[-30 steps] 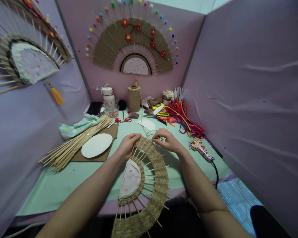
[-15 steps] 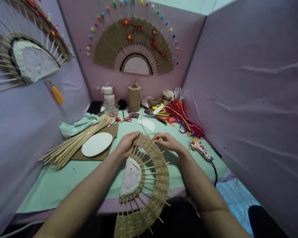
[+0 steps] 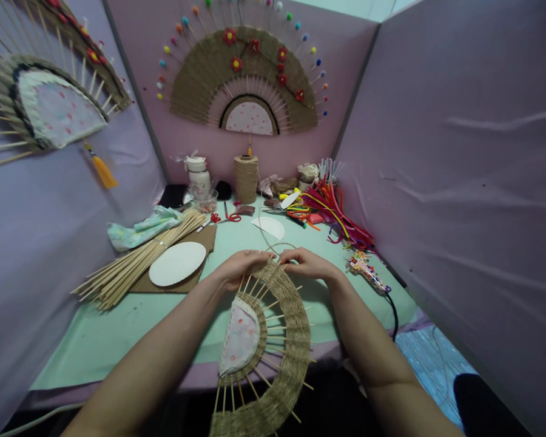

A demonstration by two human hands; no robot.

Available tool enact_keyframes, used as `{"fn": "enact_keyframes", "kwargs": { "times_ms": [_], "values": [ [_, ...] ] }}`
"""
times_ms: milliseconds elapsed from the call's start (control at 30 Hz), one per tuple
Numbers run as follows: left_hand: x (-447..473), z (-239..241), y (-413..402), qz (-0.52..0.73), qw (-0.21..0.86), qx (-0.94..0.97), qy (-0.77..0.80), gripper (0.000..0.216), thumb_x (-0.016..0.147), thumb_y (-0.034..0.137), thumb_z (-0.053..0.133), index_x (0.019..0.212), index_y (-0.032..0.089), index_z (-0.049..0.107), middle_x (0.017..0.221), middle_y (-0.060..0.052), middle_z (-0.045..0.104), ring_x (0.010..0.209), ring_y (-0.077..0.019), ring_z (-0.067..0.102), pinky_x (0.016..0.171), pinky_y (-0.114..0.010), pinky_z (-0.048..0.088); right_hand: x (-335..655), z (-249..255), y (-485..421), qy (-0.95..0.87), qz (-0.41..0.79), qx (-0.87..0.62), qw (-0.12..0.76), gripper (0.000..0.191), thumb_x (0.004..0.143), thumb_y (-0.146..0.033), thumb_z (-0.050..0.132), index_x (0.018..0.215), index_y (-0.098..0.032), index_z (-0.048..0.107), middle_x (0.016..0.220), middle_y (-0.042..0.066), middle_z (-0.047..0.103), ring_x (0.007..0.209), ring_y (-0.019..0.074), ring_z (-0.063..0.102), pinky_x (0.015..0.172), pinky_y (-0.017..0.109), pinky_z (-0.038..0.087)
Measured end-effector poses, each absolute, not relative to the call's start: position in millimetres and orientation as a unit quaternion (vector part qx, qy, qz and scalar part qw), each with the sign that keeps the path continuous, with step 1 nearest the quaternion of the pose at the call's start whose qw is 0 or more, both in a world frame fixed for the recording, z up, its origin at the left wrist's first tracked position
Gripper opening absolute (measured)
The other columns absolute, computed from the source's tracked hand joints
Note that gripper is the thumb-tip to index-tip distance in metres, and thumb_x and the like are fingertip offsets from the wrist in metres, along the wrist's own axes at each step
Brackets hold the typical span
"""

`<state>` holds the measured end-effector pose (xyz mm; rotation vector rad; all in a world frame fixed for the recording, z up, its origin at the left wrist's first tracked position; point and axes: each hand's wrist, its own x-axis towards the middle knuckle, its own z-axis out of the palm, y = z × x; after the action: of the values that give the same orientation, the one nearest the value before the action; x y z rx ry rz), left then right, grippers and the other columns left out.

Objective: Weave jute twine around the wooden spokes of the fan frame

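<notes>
A half-round woven fan [image 3: 298,328] of twine on thin sticks hangs over the table's front edge, its spotted white centre [image 3: 240,337] turned left. My left hand [image 3: 243,267] is closed on the fan's upper end, the fingers lying along its top edge. Close beside it, my right hand [image 3: 300,262] pinches at the same edge, where the twine [image 3: 282,244] comes in. That strand runs back toward a tall twine spool [image 3: 246,179]. The right fingertips partly hide what they pinch, but the twine meets them.
Left lie a bundle of sticks [image 3: 141,261] and a white oval card [image 3: 177,264] on cardboard. Red-handled scissors [image 3: 232,217], pipe cleaners [image 3: 330,209] and a glue gun [image 3: 368,274] with a black cord lie farther round. A finished fan [image 3: 200,79] hangs on the back wall.
My left hand's fingers have moved right along the fan's top edge, closer to my right hand. The fan's upper end has dipped and turned slightly.
</notes>
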<state>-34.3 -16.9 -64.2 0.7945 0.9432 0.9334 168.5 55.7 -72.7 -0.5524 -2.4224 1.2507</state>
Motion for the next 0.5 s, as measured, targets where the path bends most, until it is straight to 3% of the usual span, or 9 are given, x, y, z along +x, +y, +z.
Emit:
{"fn": "enact_keyframes", "kwargs": {
  "times_ms": [267, 500],
  "values": [
    [-36.9, -67.1, -15.5, 0.411, 0.734, 0.355, 0.407, 0.021, 0.066, 0.024, 0.074, 0.083, 0.011, 0.071, 0.082, -0.012, 0.070, 0.069, -0.0206, 0.061, 0.065, -0.033, 0.045, 171.4, -71.2, 56.3, -0.865, 0.430, -0.177, 0.188, 0.025, 0.083, -0.038, 0.058, 0.086, -0.015, 0.069, 0.085, 0.004, 0.067, 0.084, 0.0168, 0.058, 0.083, 0.031, 0.044],
    [-33.4, -64.5, -17.3, 0.432, 0.693, 0.341, 0.466, 0.019, 0.064, 0.025, 0.075, 0.075, 0.010, 0.069, 0.071, -0.010, 0.068, 0.061, -0.0187, 0.060, 0.056, -0.030, 0.045, 175.5, -67.2, 56.6, -0.871, 0.397, -0.184, 0.225, 0.022, 0.082, -0.037, 0.061, 0.087, -0.018, 0.071, 0.085, 0.005, 0.067, 0.089, 0.0177, 0.057, 0.087, 0.034, 0.042]
  ]
}}
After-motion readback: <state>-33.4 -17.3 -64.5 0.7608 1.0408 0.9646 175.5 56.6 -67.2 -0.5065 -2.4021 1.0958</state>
